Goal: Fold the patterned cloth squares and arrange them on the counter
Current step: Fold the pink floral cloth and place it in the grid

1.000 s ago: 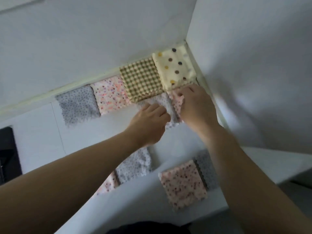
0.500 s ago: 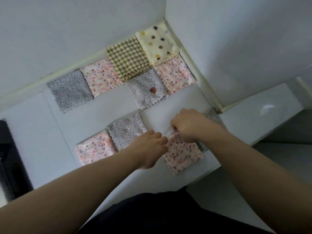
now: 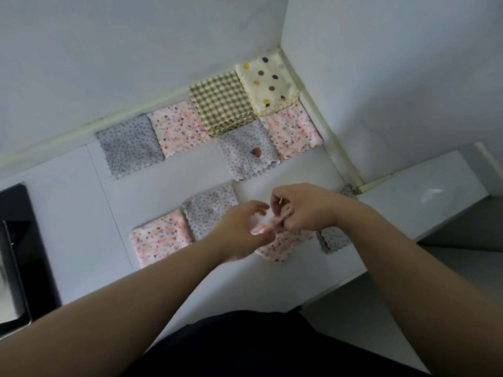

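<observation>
Cloth squares (image 3: 221, 100) sit in rows on the desk (image 3: 81, 213). Right hand (image 3: 307, 210) pinches a pink cloth (image 3: 283, 243) by its edge, left hand (image 3: 239, 227) loose-fingered just beside. Brown bead (image 3: 256, 152) on a grey square (image 3: 242, 159).

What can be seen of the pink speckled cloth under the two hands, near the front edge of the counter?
The pink speckled cloth is soft, pale fabric with small pink and dark dots and a zigzag-cut edge. Most of it lies flat on the white counter. Its far part is lifted and pinched by the right hand; the left hand is against that raised part, its grip unclear. A grey dotted cloth lies just right of it.
</observation>
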The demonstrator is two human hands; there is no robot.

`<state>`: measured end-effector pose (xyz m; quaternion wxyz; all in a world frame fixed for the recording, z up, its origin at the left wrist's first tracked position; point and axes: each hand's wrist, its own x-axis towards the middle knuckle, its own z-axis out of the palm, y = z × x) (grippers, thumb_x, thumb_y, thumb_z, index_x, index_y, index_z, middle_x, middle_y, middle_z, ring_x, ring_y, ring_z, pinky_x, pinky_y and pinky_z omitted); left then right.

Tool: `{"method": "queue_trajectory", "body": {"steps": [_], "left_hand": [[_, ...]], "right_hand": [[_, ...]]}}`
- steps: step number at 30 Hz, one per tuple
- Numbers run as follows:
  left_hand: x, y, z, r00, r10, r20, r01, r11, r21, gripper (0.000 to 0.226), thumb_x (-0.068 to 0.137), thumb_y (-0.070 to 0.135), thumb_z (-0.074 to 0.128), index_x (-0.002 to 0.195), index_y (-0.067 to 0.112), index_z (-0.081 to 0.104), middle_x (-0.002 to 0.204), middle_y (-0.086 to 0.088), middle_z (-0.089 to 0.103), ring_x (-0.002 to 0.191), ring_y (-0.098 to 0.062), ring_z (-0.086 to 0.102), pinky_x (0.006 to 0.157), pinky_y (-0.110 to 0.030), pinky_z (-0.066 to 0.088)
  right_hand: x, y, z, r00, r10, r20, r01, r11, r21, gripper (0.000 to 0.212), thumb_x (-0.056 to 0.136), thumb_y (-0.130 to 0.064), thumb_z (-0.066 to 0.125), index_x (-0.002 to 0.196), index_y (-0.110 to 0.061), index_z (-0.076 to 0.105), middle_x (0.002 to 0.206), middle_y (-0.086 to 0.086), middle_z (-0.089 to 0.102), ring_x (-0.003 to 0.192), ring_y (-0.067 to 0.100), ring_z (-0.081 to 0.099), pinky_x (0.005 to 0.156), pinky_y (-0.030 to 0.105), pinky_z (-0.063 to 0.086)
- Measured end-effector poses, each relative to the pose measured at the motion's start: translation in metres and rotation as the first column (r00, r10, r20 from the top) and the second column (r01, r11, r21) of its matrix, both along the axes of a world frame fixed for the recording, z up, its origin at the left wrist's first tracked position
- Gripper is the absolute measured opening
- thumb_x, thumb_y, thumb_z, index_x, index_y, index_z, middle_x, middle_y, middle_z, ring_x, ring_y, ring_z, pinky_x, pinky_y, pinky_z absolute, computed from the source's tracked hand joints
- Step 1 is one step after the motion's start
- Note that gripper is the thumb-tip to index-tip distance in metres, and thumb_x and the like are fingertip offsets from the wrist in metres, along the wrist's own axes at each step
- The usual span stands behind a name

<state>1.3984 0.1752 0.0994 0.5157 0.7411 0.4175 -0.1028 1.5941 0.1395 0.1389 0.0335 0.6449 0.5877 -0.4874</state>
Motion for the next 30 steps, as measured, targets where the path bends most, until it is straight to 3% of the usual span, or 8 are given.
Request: {"method": "queue_trajectory", "body": {"steps": [2,5,8,11,14,19,25,30], "left_hand": [[-0.006,0.008,0.003,0.988,0.151,0.019,-0.149,0.986,-0.068,0.021,0.085,0.038,0.077,0.101,0.026,0.071,0.094,0.005,0.072,0.085,-0.011,0.063,0.07,-0.026,0.044],[-0.03,0.018,0.006,0.905,0.422,0.059,-0.403,0.893,-0.202,0.018,0.082,0.03,0.083,0.086,0.015,0.073,0.066,0.005,0.065,0.058,-0.007,0.055,0.056,-0.019,0.042],[-0.062,0.026,0.008,0.74,0.667,0.083,-0.599,0.71,-0.371,0.015,0.079,0.015,0.085,0.09,0.011,0.077,0.081,-0.005,0.075,0.077,-0.015,0.067,0.079,-0.032,0.056],[-0.093,0.027,0.014,0.59,0.804,0.067,-0.702,0.553,-0.449,0.014,0.088,0.008,0.075,0.102,0.009,0.076,0.098,-0.012,0.078,0.093,-0.024,0.072,0.084,-0.037,0.06],[-0.117,0.026,0.017,0.483,0.873,0.067,-0.788,0.466,-0.402,0.015,0.095,0.014,0.069,0.106,0.007,0.076,0.1,-0.012,0.078,0.095,-0.027,0.073,0.087,-0.04,0.06],[-0.151,0.026,0.001,0.318,0.948,-0.008,-0.923,0.308,-0.23,0.018,0.099,0.03,0.063,0.095,0.018,0.076,0.1,-0.009,0.076,0.094,-0.031,0.071,0.084,-0.045,0.061],[-0.171,0.023,-0.016,0.349,0.936,-0.054,-0.93,0.353,0.103,0.017,0.104,0.034,0.047,0.098,0.027,0.062,0.095,0.002,0.067,0.084,-0.022,0.064,0.077,-0.045,0.058],[-0.174,0.026,-0.028,0.43,0.898,-0.096,-0.861,0.44,0.256,0.015,0.105,0.034,0.043,0.106,0.026,0.056,0.087,0.008,0.062,0.086,-0.023,0.062,0.076,-0.04,0.055]], "right_hand": [[-0.002,-0.001,0.0,0.988,-0.133,-0.083,0.138,0.989,0.051,0.03,0.08,-0.018,0.076,0.105,-0.031,0.065,0.087,-0.013,0.066,0.073,0.001,0.06,0.06,0.015,0.042],[-0.009,0.002,-0.007,0.964,-0.232,-0.129,0.247,0.962,0.117,0.023,0.082,-0.024,0.081,0.104,-0.027,0.073,0.081,-0.008,0.07,0.066,-0.002,0.06,0.058,0.012,0.041],[-0.027,0.009,-0.014,0.943,-0.296,-0.154,0.318,0.937,0.145,0.013,0.088,-0.031,0.078,0.086,-0.018,0.076,0.071,-0.002,0.069,0.059,0.002,0.058,0.056,0.022,0.04],[-0.054,0.014,-0.018,0.824,-0.464,-0.325,0.497,0.867,0.023,0.015,0.093,-0.026,0.073,0.09,-0.011,0.075,0.081,0.005,0.076,0.074,0.018,0.073,0.07,0.037,0.062],[-0.085,0.02,-0.023,0.65,-0.603,-0.463,0.625,0.77,-0.125,0.017,0.096,-0.022,0.069,0.097,-0.006,0.075,0.091,0.009,0.078,0.084,0.025,0.076,0.077,0.049,0.063],[-0.141,0.038,-0.038,0.534,-0.711,-0.458,0.619,0.698,-0.361,0.01,0.096,-0.019,0.07,0.1,-0.01,0.07,0.097,0.013,0.076,0.083,0.028,0.076,0.075,0.045,0.063],[-0.188,0.051,-0.061,0.769,-0.54,-0.343,0.502,0.842,-0.198,0.011,0.094,-0.019,0.072,0.084,-0.013,0.07,0.085,0.008,0.075,0.076,0.025,0.075,0.066,0.046,0.064],[-0.2,0.055,-0.067,0.941,-0.323,-0.099,0.327,0.944,0.034,0.02,0.096,-0.032,0.067,0.084,-0.017,0.063,0.075,0.001,0.069,0.061,0.014,0.065,0.043,0.02,0.039]]}}
